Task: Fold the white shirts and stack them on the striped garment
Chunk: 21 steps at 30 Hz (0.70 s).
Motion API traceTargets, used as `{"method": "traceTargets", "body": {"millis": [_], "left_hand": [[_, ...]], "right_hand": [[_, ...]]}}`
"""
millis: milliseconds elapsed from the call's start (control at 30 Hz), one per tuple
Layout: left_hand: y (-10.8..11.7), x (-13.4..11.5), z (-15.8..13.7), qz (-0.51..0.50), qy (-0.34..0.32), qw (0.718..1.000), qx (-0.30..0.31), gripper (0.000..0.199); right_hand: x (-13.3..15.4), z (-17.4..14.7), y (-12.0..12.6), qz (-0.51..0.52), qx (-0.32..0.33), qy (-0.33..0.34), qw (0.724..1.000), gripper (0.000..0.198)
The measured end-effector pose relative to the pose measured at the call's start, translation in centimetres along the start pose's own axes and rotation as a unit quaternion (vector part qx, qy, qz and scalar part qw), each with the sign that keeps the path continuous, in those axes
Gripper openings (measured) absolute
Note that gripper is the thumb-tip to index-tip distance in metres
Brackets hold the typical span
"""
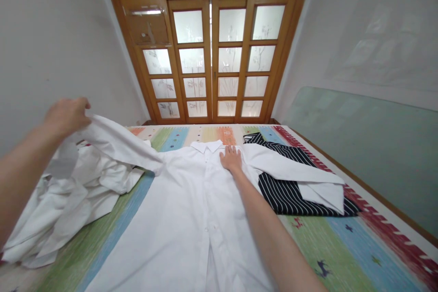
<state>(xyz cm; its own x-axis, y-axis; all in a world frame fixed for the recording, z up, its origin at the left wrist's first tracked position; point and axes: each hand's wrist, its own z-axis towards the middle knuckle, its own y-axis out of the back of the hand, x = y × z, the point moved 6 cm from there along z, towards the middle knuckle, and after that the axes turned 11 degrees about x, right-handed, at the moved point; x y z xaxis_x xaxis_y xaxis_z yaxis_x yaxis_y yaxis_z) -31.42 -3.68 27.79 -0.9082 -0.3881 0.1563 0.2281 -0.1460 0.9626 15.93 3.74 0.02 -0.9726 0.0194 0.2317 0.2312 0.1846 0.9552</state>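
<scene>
A white button-up shirt [185,205] lies front side up, its collar pointing away from me. My left hand [68,114] is closed on the end of the shirt's left-side sleeve and holds it raised and stretched out to the left. Flat on the upper chest, just right of the collar, rests my right hand [232,158] with its fingers spread. The other sleeve reaches out to the right, its cuff end folded over, on top of a black garment with white stripes [284,194].
Crumpled white clothes [99,182] are heaped at the left, below the raised sleeve. Everything lies on a colourful striped cloth [325,255]. A pale green headboard-like panel [369,146] borders the right side. Wooden doors with glass panes [208,59] stand at the far end.
</scene>
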Motion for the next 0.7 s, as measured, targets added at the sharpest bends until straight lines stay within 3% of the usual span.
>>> {"method": "traceTargets", "body": {"millis": [133, 267, 333, 500, 700], "left_hand": [[-2.8, -6.7, -4.2, 0.133, -0.117, 0.983, -0.042, 0.037], [-8.5, -14.9, -7.4, 0.059, -0.288, 0.956, 0.012, 0.033], [-11.3, -18.2, -8.3, 0.041, -0.338, 0.938, 0.061, 0.034], [-16.7, -21.3, -7.9, 0.039, -0.295, 0.927, 0.230, 0.040], [-19.8, -21.5, -6.6, 0.030, -0.314, 0.918, 0.241, 0.043]], "right_hand": [[0.0, -0.1, 0.0, 0.001, -0.005, 0.005, 1.000, 0.066], [0.0, -0.1, 0.0, 0.003, -0.007, 0.005, 1.000, 0.065], [0.0, -0.2, 0.0, 0.002, -0.009, 0.007, 1.000, 0.065], [-0.1, -0.1, 0.0, 0.004, -0.009, 0.006, 1.000, 0.065], [-0.1, 0.0, 0.0, -0.001, -0.002, 0.005, 1.000, 0.066]]}}
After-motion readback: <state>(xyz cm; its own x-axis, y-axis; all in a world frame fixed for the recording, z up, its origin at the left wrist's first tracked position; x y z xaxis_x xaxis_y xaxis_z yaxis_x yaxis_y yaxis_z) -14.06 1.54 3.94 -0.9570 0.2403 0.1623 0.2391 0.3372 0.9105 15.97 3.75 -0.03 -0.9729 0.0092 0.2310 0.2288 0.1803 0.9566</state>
